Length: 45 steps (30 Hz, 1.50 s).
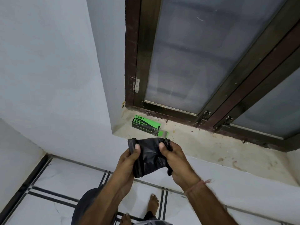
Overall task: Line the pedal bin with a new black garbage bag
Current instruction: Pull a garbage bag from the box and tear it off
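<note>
Between my left hand point(128, 159) and right hand point(175, 161) the folded black garbage bag point(149, 159) lies crosswise, fingers point(137, 148) pinching each end.

Black garbage bag point(150, 157): still folded into compact crumpled wad, thin glossy plastic, held in air in front of window sill. Left hand point(129, 159) pinches its left folded edge, thumb on top; right hand point(174, 161) grips bunched right edge. Garbage bag box point(144, 123): green and black, lying flat on sill just beyond bag, end flap open.
</note>
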Each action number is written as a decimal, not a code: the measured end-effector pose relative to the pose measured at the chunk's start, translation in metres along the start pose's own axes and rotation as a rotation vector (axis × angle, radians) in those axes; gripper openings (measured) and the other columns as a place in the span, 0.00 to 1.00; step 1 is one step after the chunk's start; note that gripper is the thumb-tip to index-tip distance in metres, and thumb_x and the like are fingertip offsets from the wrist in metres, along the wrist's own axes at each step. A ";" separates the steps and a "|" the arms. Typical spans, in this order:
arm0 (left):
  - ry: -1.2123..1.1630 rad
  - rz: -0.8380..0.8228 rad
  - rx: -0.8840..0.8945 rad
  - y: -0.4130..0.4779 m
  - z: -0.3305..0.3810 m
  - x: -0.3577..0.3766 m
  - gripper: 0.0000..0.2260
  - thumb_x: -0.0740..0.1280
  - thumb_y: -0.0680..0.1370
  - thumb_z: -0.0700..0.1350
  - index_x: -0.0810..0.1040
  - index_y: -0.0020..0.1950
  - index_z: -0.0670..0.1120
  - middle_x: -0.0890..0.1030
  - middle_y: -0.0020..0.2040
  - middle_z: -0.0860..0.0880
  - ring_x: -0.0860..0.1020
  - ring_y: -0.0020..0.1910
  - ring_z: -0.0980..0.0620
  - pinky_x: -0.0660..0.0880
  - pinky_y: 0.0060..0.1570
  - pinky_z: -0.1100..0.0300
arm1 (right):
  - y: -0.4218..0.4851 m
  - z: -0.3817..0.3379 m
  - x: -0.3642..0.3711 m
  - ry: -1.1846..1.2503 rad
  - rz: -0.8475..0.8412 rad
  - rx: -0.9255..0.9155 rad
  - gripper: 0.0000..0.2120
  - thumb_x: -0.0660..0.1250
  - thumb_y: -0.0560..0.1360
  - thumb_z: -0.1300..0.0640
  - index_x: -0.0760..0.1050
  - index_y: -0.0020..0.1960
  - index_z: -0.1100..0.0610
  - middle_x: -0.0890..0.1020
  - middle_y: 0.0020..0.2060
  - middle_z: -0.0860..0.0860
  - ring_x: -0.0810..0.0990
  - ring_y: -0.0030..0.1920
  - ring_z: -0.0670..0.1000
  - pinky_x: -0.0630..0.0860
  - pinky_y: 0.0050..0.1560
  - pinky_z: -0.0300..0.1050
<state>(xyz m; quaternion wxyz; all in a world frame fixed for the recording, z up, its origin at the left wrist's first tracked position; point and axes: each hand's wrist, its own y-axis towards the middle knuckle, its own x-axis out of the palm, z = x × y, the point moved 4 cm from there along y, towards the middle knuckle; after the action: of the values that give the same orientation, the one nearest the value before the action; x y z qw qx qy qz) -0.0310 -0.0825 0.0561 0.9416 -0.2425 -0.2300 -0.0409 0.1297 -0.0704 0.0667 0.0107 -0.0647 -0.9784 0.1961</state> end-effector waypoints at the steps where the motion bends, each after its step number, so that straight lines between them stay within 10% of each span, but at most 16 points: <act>1: -0.005 0.004 -0.001 0.000 0.000 -0.001 0.18 0.62 0.83 0.53 0.81 0.66 0.44 0.86 0.60 0.42 0.84 0.60 0.42 0.78 0.63 0.45 | 0.000 -0.001 -0.001 0.018 0.000 0.025 0.10 0.66 0.84 0.49 0.83 0.58 0.53 0.86 0.55 0.62 0.86 0.54 0.65 0.72 0.44 0.54; 7: -0.004 0.014 -0.003 -0.002 -0.001 -0.003 0.19 0.63 0.83 0.54 0.82 0.64 0.43 0.85 0.60 0.39 0.83 0.60 0.38 0.77 0.64 0.38 | -0.009 -0.007 0.010 -0.119 -0.133 -0.050 0.12 0.70 0.81 0.49 0.81 0.52 0.59 0.85 0.39 0.49 0.83 0.38 0.48 0.72 0.30 0.36; 20: 0.001 0.016 -0.034 -0.003 -0.006 -0.007 0.23 0.60 0.83 0.59 0.80 0.68 0.44 0.84 0.62 0.39 0.82 0.62 0.37 0.76 0.65 0.37 | -0.002 0.000 0.003 -0.087 -0.064 0.000 0.09 0.66 0.84 0.55 0.81 0.57 0.60 0.88 0.50 0.57 0.87 0.51 0.57 0.81 0.45 0.46; 25: 0.004 0.015 -0.028 -0.003 -0.005 -0.007 0.25 0.59 0.83 0.59 0.79 0.68 0.42 0.84 0.62 0.38 0.82 0.63 0.38 0.75 0.66 0.41 | -0.010 -0.002 0.007 -0.192 -0.225 0.016 0.22 0.72 0.78 0.41 0.81 0.50 0.62 0.81 0.36 0.56 0.75 0.32 0.54 0.65 0.30 0.46; 29: 0.019 0.024 -0.021 -0.003 -0.006 -0.007 0.26 0.60 0.82 0.61 0.80 0.68 0.43 0.84 0.62 0.39 0.82 0.63 0.39 0.75 0.66 0.40 | -0.007 0.001 0.003 -0.170 -0.162 0.018 0.14 0.67 0.83 0.50 0.78 0.47 0.61 0.78 0.32 0.60 0.72 0.27 0.54 0.65 0.27 0.46; 33: 0.023 0.025 -0.016 -0.003 -0.006 -0.005 0.26 0.59 0.82 0.61 0.80 0.68 0.43 0.84 0.62 0.40 0.82 0.63 0.39 0.73 0.68 0.38 | -0.006 -0.002 0.002 -0.050 -0.138 -0.016 0.08 0.66 0.84 0.55 0.82 0.57 0.57 0.87 0.45 0.58 0.83 0.39 0.58 0.77 0.35 0.48; 38: 0.040 -0.009 -0.006 -0.003 -0.007 -0.003 0.24 0.61 0.82 0.59 0.81 0.66 0.43 0.84 0.62 0.39 0.82 0.63 0.39 0.74 0.68 0.39 | -0.013 -0.002 0.005 -0.148 -0.206 0.036 0.21 0.73 0.77 0.41 0.83 0.45 0.61 0.75 0.32 0.58 0.71 0.29 0.55 0.62 0.27 0.44; 45: 0.113 -0.014 -0.009 -0.007 -0.010 -0.005 0.18 0.64 0.82 0.54 0.85 0.57 0.42 0.86 0.52 0.37 0.84 0.55 0.34 0.76 0.62 0.33 | -0.012 -0.002 -0.002 -0.153 -0.144 0.091 0.14 0.72 0.80 0.49 0.82 0.45 0.60 0.81 0.33 0.53 0.78 0.29 0.50 0.70 0.30 0.40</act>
<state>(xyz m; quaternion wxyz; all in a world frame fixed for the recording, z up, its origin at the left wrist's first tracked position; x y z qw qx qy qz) -0.0323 -0.0934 0.0490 0.9516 -0.2424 -0.1782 -0.0622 0.1304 -0.0813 0.0728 -0.0469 0.0215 -0.9685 0.2435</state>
